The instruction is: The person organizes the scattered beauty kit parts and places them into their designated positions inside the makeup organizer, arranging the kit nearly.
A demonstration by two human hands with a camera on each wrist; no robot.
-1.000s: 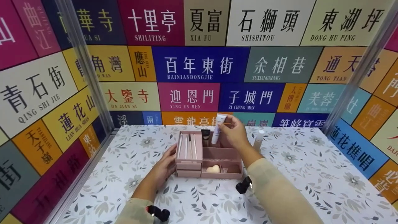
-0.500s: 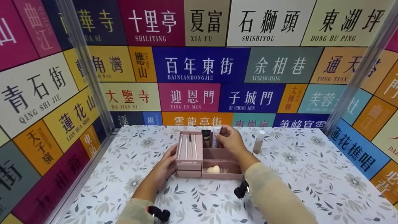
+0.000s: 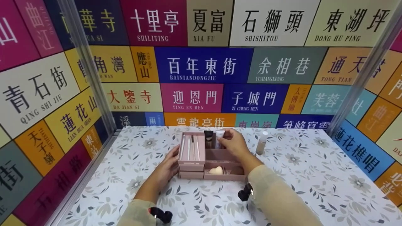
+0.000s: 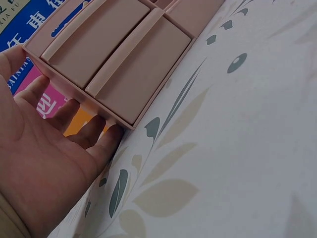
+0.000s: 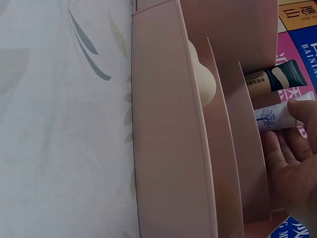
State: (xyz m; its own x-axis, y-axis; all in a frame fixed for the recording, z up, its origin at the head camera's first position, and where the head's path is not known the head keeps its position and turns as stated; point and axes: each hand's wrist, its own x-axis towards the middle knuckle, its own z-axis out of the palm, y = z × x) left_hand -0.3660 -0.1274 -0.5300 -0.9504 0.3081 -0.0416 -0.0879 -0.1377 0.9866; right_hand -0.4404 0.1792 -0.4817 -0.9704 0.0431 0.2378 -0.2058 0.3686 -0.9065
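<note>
A pink desktop organizer [image 3: 224, 155] stands on the table. My left hand [image 3: 165, 168] rests its fingertips against the organizer's left side, beside two small drawers [image 4: 141, 69]. With thumb and fingers, my right hand [image 3: 235, 142] pinches a white squeeze tube [image 5: 276, 118] printed with a blue tree. That tube sits upright in the back right compartment, its lower part hidden by the divider. Just left of it stands a black-and-tan tube [image 3: 208, 138]. Slim makeup brushes [image 3: 192, 147] lie in the top left tray, and a cream sponge [image 3: 216, 170] sits in the front compartment.
A small bottle with a white cap [image 3: 261, 143] stands on the table right of the organizer, close to my right forearm. The leaf-patterned tabletop [image 3: 314, 166] runs back to a wall of coloured signs [image 3: 204, 66].
My right hand has lowered the white tube from above the organizer into its back compartment, beside the black-and-tan tube. The left hand has stayed against the organizer's side.
</note>
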